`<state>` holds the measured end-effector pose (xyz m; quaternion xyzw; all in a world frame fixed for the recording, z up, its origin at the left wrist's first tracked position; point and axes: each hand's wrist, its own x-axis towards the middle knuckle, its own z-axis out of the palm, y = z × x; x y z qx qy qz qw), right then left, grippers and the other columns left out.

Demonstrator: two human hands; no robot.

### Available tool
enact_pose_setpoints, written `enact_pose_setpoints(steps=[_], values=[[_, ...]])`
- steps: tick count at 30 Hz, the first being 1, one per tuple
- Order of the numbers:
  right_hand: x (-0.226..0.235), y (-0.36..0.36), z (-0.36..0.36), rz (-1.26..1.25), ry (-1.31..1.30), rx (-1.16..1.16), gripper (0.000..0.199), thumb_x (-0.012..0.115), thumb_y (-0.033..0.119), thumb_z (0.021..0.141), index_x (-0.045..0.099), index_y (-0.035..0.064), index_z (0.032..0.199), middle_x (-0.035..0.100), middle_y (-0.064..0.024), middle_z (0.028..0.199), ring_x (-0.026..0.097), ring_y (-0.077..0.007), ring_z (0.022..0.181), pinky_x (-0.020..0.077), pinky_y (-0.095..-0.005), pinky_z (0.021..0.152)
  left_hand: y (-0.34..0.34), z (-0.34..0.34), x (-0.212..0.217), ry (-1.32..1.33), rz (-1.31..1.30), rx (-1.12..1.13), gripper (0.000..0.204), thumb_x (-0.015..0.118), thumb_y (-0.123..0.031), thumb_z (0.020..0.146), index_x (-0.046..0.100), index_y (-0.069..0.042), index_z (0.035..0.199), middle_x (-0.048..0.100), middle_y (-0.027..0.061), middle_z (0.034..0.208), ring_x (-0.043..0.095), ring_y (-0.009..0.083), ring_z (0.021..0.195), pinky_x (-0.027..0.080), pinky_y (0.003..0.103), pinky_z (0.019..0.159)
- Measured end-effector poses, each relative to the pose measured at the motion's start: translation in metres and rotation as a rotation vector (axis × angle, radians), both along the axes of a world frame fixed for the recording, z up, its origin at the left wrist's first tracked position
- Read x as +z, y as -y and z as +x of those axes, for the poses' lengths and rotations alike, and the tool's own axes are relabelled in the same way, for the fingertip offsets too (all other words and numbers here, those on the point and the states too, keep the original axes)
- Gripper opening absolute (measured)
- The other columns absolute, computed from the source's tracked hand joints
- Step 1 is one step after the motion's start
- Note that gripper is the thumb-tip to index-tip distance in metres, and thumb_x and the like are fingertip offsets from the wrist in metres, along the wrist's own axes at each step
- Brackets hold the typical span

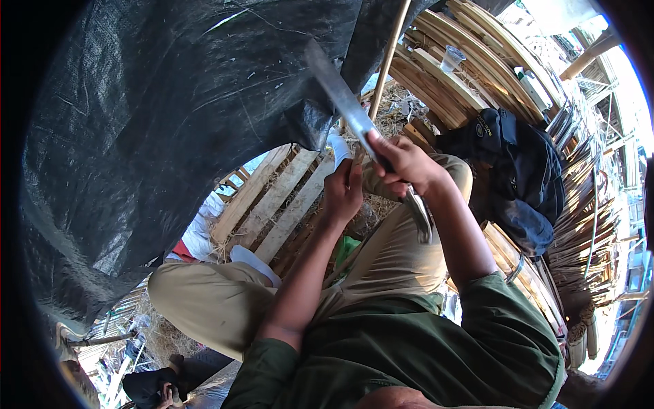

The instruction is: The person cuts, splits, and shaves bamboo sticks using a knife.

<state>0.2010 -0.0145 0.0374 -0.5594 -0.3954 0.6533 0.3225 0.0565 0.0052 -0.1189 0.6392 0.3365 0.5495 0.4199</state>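
Grey steel 1st: long, broad-bladed knife w/ curved, shiny metal handle (344,95) is in the R hand (405,163), grip clenched round the handle's upper part, butt poking out below, over the thigh. L hand (343,192) looks closed on the lower part of a long, thin, tan wooden pole (390,61); pole's line runs down behind the blade to the L thumb & fingertips, tho contact's partly hidden, so can't be fully sure. Pole leans, top end twd upper R, beside a big, creased black plastic sheet (170,88).

Step in hand, prob.: blade work on the pole, w/ the knife laid across it just above the L fingers. Can't tell if the edge touches wood. Next move calls for a firm L hold, edge angled away from those fingers & kept clear of the knees in khaki cloth trousers (381,259).

Pose: R elbow bent, forearm slanting up & in from lower R; L forearm rises from lower centre, hand a bit lower & left of the R, thumb up. Both hands are close together, out past the lap, nr pale wooden slats (272,199).
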Motion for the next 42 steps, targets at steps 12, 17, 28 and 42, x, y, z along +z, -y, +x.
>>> enact_pose_setpoints(steps=[12, 17, 28, 42], values=[[-0.021, 0.005, -0.014, 0.36, 0.438, -0.216, 0.054, 0.052, 0.041, 0.102, 0.06, -0.0023, 0.071, 0.05, -0.0051, 0.05, 0.047, -0.0133, 0.039, 0.0361, -0.0306, 0.039, -0.015, -0.012, 0.003, -0.068, -0.048, 0.156, 0.031, 0.054, -0.029, 0.101, 0.056, -0.001, 0.087, 0.049, 0.0068, 0.061, 0.044, 0.013, 0.055, 0.037, 0.033, 0.052], [-0.047, 0.004, -0.011, 0.775, 0.782, -0.205, 0.047, 0.063, 0.039, 0.095, 0.061, -0.0032, 0.074, 0.056, -0.0133, 0.055, 0.058, -0.024, 0.046, 0.0438, -0.0374, 0.048, -0.01, -0.005, 0.005, -0.076, -0.056, 0.17, 0.029, 0.056, -0.028, 0.1, 0.057, -0.002, 0.088, 0.051, 0.0095, 0.06, 0.048, 0.0166, 0.053, 0.038, 0.034, 0.051], [-0.068, -0.001, -0.016, 0.856, 1.075, -0.258, 0.043, 0.077, 0.036, 0.084, 0.059, -0.0007, 0.071, 0.059, -0.0205, 0.06, 0.062, -0.038, 0.057, 0.0484, -0.0416, 0.054, -0.001, -0.002, 0.013, -0.063, -0.054, 0.091, 0.021, 0.055, -0.023, 0.099, 0.06, -0.002, 0.098, 0.051, 0.0079, 0.059, 0.045, 0.0114, 0.052, 0.036, 0.031, 0.05], [-0.047, -0.001, -0.016, 0.235, 0.032, -0.098, 0.057, 0.056, 0.048, 0.099, 0.05, 0.0044, 0.063, 0.043, -0.0004, 0.046, 0.042, -0.0117, 0.033, 0.0329, -0.0276, 0.034, -0.007, -0.005, 0.002, 0.022, -0.059, 0.004, 0.023, 0.049, -0.021, 0.101, 0.058, 0.0, 0.1, 0.057, 0.0149, 0.071, 0.053, 0.021, 0.062, 0.041, 0.038, 0.057]])
